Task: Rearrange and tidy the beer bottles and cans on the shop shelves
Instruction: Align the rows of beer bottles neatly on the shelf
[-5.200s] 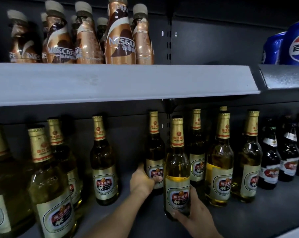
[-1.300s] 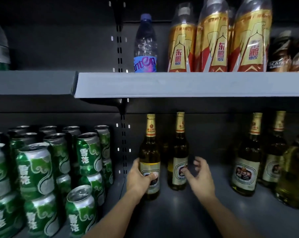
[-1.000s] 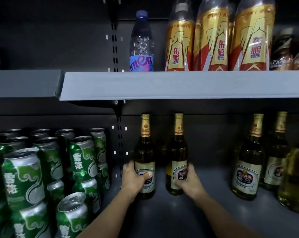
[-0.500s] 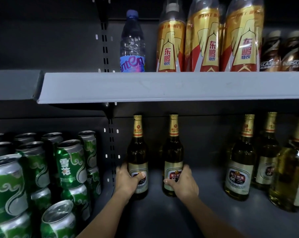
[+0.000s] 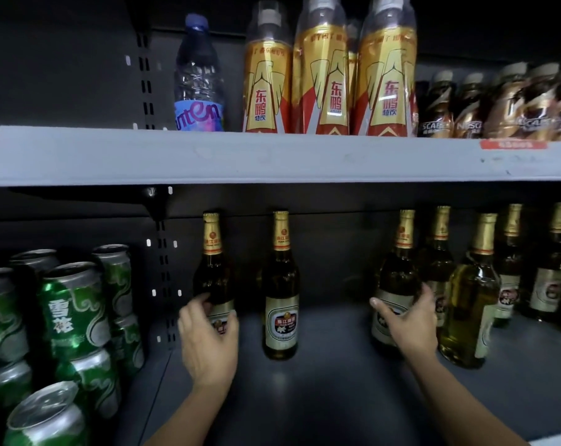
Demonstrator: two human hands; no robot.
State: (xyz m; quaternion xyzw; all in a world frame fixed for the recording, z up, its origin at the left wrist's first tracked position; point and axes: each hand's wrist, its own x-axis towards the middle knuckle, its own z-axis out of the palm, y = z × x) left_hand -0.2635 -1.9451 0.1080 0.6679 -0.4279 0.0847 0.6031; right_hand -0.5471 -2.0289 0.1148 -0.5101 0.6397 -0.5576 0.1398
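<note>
On the lower shelf (image 5: 305, 397) — both hands on beer
Left hand (image 5: 208, 346) still clasps the end bottle (image 5: 213, 278); right hand (image 5: 408, 323) has left the second bottle (image 5: 281, 284) for a third bottle (image 5: 396, 284) — closing the gap.

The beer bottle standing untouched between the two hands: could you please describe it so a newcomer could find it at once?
Look at the dark lower shelf, under the grey shelf edge, right of the green cans. Two brown bottles stand at its left end, and the beer bottle is the right one. Unlike its neighbour, gripped by the left hand, nothing touches it and its red label faces forward.
</note>
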